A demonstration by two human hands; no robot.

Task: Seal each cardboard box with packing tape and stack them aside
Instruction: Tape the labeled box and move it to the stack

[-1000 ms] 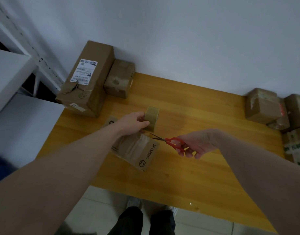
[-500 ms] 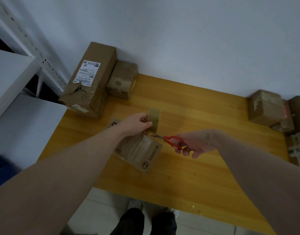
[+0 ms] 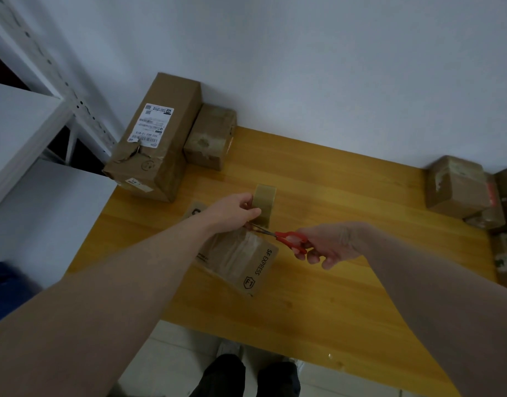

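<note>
The box (image 3: 238, 260) lay at mid-frame on the table (image 3: 347, 296), clear tape already across its top. Just above it, the left hand (image 3: 232, 212) gripped the tape roll (image 3: 263, 203), while the right hand (image 3: 329, 243) had its fingers curled through the red scissors (image 3: 284, 237), blades at the strip beside the roll. This box seemed nearly sealed; cutting and stacking remained. Taped boxes (image 3: 186, 138) sat at upper left, more boxes (image 3: 461, 190) at the right edge, their state unclear.

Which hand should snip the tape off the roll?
The right hand. It already holds the red scissors, blades reaching the tape by the box. The left hand is busy gripping the tape roll.
</note>
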